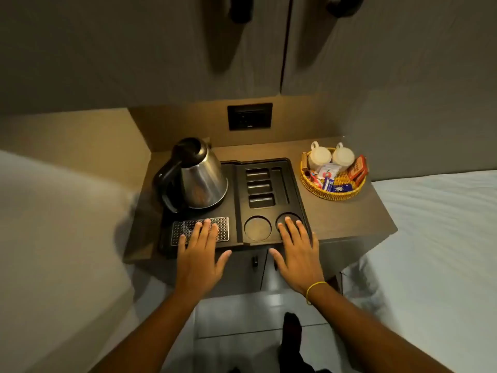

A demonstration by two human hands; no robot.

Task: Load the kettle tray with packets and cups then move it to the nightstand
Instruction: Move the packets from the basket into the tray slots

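Hands lie flat and spread, holding nothing: left hand (pixel 197 253) over the grille (pixel 200 230), right hand (pixel 297 251) over 1 round cup well of the black kettle tray (pixel 293 184). Tray and kettle (pixel 200 181) sit on the table (pixel 347 219). Beside it, a wicker basket (pixel 333 193) holds 2 white cups (pixel 320 156) and packets (pixel 338 181).

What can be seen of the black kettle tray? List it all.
The black kettle tray is matte, looks plastic, and lies flat on the wooden table. Its left half carries a steel kettle and perforated metal grate; its right half has empty slots and two empty round cup wells. Left hand and right hand lie spread, palms down, over its near edge.
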